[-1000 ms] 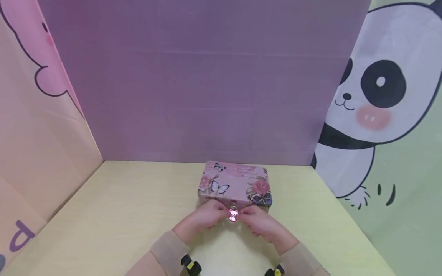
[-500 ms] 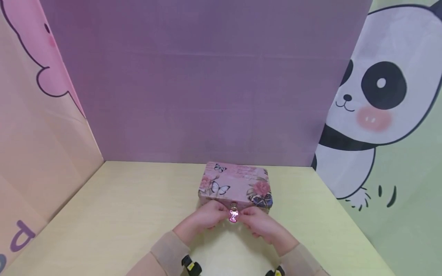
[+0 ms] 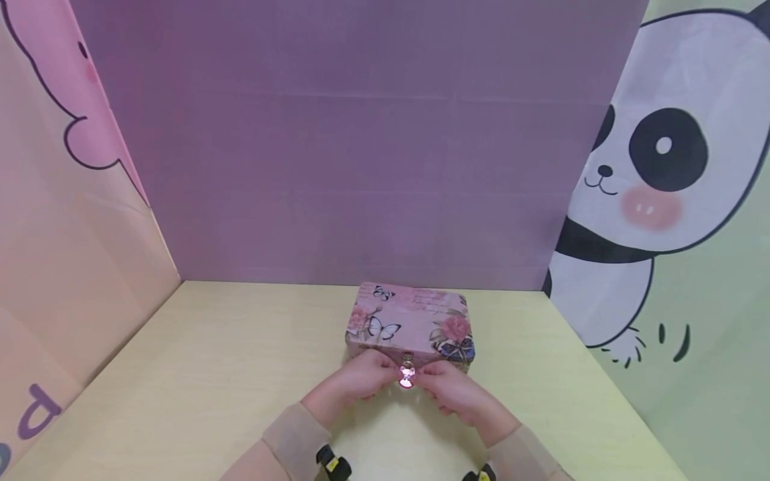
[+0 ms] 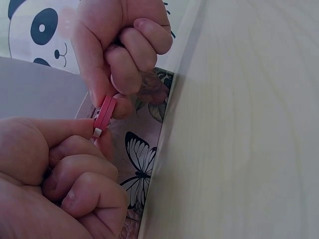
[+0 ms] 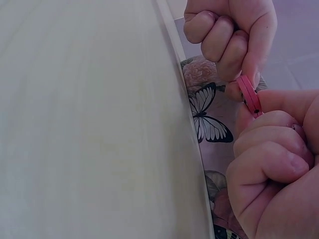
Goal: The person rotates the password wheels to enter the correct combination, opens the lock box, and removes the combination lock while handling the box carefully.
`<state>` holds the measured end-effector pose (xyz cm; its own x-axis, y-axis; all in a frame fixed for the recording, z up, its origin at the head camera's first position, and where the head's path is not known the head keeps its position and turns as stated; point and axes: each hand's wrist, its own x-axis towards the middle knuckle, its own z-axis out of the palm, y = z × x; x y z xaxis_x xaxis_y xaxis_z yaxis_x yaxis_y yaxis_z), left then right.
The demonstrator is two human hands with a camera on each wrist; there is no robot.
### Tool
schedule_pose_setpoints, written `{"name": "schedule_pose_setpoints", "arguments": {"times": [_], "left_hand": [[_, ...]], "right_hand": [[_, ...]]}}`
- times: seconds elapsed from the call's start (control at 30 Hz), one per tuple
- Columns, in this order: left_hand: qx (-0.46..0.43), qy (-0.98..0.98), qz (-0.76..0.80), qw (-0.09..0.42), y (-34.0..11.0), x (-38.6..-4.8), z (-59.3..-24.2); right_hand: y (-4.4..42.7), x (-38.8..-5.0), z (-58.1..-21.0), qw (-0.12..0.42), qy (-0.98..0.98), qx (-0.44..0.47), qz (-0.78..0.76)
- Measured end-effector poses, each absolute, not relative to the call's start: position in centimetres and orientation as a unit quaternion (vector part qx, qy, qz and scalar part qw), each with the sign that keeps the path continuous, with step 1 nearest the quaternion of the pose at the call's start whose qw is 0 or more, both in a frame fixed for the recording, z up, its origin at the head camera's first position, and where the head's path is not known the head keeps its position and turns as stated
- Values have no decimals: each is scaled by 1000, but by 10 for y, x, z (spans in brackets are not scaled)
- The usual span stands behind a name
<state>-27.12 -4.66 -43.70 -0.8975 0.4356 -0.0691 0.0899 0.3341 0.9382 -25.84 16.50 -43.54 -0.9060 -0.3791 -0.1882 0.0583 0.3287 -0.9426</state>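
Observation:
A pink tin box (image 3: 409,317) printed with butterflies and roses lies on the table, its lid down. From the clasp on its front hangs a small pink padlock (image 3: 407,376) with a shiny cartoon-animal face. My left hand (image 3: 367,373) pinches the padlock's left side between thumb and forefinger, and my right hand (image 3: 451,386) pinches its right side the same way. In the left wrist view the padlock (image 4: 103,115) appears edge-on, with a small white piece on its edge. The other fingers of both hands are curled. The padlock's shackle is hard to make out.
The pale wooden table (image 3: 228,361) stretches around the box. A purple backdrop (image 3: 361,147) rises behind it. Side panels stand left and right, the right one with a printed panda (image 3: 692,214). Black wrist devices (image 3: 333,462) sit at both sleeves.
The head view has shifted very slightly, and the glare on the padlock's face varies. Both hands keep their pinch on the padlock, and the box stays in place.

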Motion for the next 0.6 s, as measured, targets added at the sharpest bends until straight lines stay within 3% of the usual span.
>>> {"name": "schedule_pose_setpoints", "arguments": {"times": [0.6], "left_hand": [[170,804,548,155,-49,-271,-436]], "right_hand": [[171,-260,-437,193,801,-97,-558]]}}
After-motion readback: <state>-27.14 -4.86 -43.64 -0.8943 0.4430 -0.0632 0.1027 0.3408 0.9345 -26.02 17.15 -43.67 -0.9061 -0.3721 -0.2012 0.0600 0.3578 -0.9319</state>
